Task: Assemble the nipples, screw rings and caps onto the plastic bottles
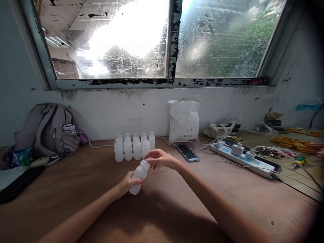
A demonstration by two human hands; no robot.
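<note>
A translucent white plastic bottle [139,172] leans to the right above the brown tabletop. My left hand [128,184] is wrapped around its lower body. Up at the bottle's mouth, my right hand [158,158] has its thumb and fingers bent together against the neck; whether a cap is between them is hidden. Behind my hands, a group of similar white bottles [128,148] stands upright near the wall, close together.
A white plastic bag [184,119] leans against the wall, with a phone [187,152] before it. To the right lies a power strip [243,158] with plugs and trailing cables. A grey backpack [48,131] sits at the left beside a black flat item [21,184].
</note>
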